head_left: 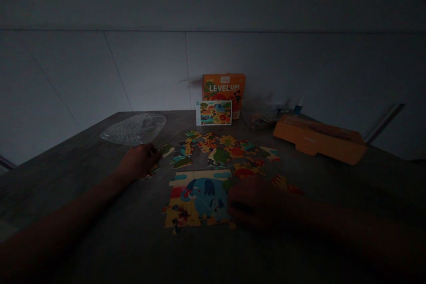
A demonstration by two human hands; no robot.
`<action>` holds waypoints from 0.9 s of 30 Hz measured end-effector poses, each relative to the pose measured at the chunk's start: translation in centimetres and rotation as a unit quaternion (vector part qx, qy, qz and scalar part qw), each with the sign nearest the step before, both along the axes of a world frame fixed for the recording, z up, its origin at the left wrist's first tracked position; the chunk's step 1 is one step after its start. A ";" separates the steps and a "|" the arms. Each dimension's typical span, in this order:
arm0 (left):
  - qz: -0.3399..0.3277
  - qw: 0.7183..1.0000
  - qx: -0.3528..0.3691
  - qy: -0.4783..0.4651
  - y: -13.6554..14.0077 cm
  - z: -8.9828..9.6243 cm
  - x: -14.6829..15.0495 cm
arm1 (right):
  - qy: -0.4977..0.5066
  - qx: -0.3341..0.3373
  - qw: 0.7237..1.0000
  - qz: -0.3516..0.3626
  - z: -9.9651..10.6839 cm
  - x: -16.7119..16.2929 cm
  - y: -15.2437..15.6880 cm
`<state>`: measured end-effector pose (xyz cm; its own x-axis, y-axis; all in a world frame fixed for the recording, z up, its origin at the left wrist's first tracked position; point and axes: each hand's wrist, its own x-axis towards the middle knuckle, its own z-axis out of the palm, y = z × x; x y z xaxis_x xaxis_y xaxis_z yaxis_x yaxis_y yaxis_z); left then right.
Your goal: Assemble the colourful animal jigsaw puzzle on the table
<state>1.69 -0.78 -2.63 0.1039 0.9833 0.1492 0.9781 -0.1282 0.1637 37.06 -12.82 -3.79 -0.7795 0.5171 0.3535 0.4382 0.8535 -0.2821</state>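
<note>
A partly joined jigsaw puzzle (pixel 203 197) with a blue elephant lies flat on the table in front of me. My right hand (pixel 251 199) is at its right edge, fingers curled and pinched on a green puzzle piece (pixel 227 185) that touches or overlaps the upper right corner. The dim light blurs this hand. My left hand (pixel 138 159) rests on the table to the left, its fingers loosely apart among loose pieces. A green and cream piece (pixel 166 150) lies just past its fingertips, and another piece (pixel 151 171) is partly under it. Several loose puzzle pieces (pixel 219 156) spread behind the joined part.
A picture card (pixel 215 113) leans against an upright orange box (pixel 224 80) at the back. To the left lies a clear plastic bag (pixel 135 128). An open orange box part (pixel 319 140) sits at the right, beside another clear bag (pixel 262 113). Behind the grey table (pixel 109 239) stands a wall.
</note>
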 end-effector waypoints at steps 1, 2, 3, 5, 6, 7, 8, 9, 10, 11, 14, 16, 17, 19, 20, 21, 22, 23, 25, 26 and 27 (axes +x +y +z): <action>-0.001 1.000 0.001 0.000 0.0 0.0 0.0 | 0.004 -0.002 1.000 -0.001 -0.1 0.0 0.0; -0.003 1.000 0.002 0.000 0.0 -0.1 0.0 | 0.004 -0.004 1.000 -0.002 -0.1 0.0 0.0; -0.005 1.000 0.003 0.000 0.0 -0.1 0.0 | 0.003 -0.006 1.000 -0.003 -0.1 0.0 0.0; -0.007 1.000 0.006 0.002 0.0 -0.2 0.0 | -0.003 -0.008 1.000 -0.006 -0.1 0.1 0.0; -0.008 1.000 0.010 0.003 -0.1 -0.3 0.0 | -0.005 -0.007 1.000 -0.008 -0.1 0.1 0.0; -0.008 1.000 0.014 0.004 -0.1 -0.3 0.0 | -0.006 -0.006 1.000 -0.008 -0.1 0.1 0.0; -0.008 1.000 0.018 0.005 -0.1 -0.3 0.0 | -0.004 -0.005 1.000 -0.006 0.0 0.1 0.0; -0.007 1.000 0.023 0.006 -0.1 -0.4 0.0 | -0.003 -0.009 1.000 -0.001 0.1 0.2 0.0; -0.007 1.000 0.027 0.007 -0.1 -0.4 0.0 | -0.003 -0.016 1.000 0.006 0.3 0.2 0.0; -0.007 0.999 0.030 0.008 -0.1 -0.4 0.0 | -0.003 -0.025 1.000 0.012 0.4 0.2 -0.1; -0.003 0.999 0.033 0.008 -0.3 -0.4 0.1 | 0.000 -0.046 0.999 0.014 0.8 0.4 -0.2; 0.000 0.999 0.032 0.008 -0.5 -0.3 0.2 | 0.005 -0.049 0.999 0.008 0.8 0.5 -0.2; 0.001 0.999 0.032 0.008 -0.5 -0.3 0.3 | 0.007 -0.048 0.999 0.006 0.8 0.6 -0.2; -0.001 0.999 0.033 0.008 -0.6 -0.3 0.4 | 0.010 -0.039 0.999 0.000 0.5 0.7 -0.1; -0.004 0.999 0.036 0.008 -0.7 -0.3 0.4 | 0.012 -0.029 1.000 -0.003 0.4 0.8 -0.1; -0.007 0.999 0.040 0.007 -0.7 -0.3 0.4 | 0.014 -0.018 1.000 -0.005 0.3 0.8 -0.1; -0.011 0.999 0.045 0.006 -0.6 -0.4 0.4 | 0.015 -0.007 1.000 -0.004 0.2 0.9 0.0; -0.018 0.999 0.050 0.005 -0.6 -0.4 0.4 | 0.016 0.003 1.000 -0.005 0.2 0.9 -0.1; -0.039 0.998 0.053 -0.002 -0.5 -0.5 0.5 | 0.017 0.019 1.000 -0.001 0.1 1.0 -0.1; -0.052 0.997 0.050 -0.006 -0.5 -0.6 0.6 | 0.019 0.026 0.999 0.005 0.1 1.0 -0.1; -0.066 0.997 0.045 -0.010 -0.5 -0.6 0.7 | 0.021 0.030 0.999 0.013 0.1 1.0 -0.1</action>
<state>2.35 -1.23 -3.26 0.2279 0.9438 0.2393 0.9484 -0.2708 0.1649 38.09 -12.89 -3.71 -0.7767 0.4731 0.4158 0.4040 0.8807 -0.2475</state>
